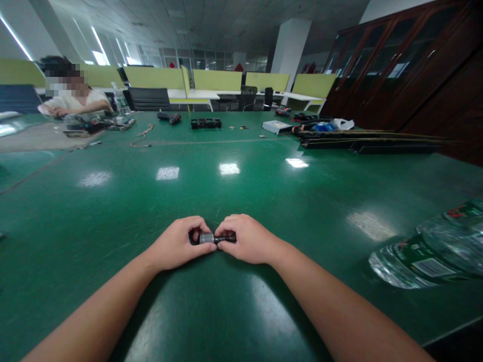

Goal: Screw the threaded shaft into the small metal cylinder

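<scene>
Both hands meet over the green tabletop, low in the middle of the head view. Between the thumb and fingers of my left hand (177, 245) is a small cylindrical part (207, 238) with a grey metallic body and a dark left end. My right hand (247, 240) pinches the thin black shaft-like piece (222, 239) at its right side. The two pieces lie in one line, end to end; whether they are joined I cannot tell. Fingers hide part of both, and their exact kind does not show.
A large clear plastic bottle (433, 249) lies on its side at the right. Across the green table (234, 196) are a power drill (169, 117), a black slotted block (206, 123), a grey box (276, 126) and long dark bars (370, 141). Another person (77, 95) sits at far left.
</scene>
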Motion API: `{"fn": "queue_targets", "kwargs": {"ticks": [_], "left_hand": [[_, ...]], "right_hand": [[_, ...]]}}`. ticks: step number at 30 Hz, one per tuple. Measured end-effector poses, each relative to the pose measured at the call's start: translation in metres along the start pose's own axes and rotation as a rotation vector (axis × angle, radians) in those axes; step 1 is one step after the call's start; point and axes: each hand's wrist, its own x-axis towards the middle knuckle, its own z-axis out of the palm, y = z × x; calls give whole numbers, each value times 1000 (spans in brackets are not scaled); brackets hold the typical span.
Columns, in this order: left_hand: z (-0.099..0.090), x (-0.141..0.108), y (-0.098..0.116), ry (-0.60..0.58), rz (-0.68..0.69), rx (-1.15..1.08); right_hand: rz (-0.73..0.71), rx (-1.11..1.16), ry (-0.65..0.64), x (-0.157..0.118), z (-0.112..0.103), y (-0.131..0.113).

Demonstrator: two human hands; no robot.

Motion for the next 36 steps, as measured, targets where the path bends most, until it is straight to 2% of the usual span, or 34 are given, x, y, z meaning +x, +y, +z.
{"fn": "queue_targets", "kwargs": {"ticks": [36], "left_hand": [[0,0,1,14,12,-12]], "right_hand": [[5,-19,-11,0,-1,-2]]}}
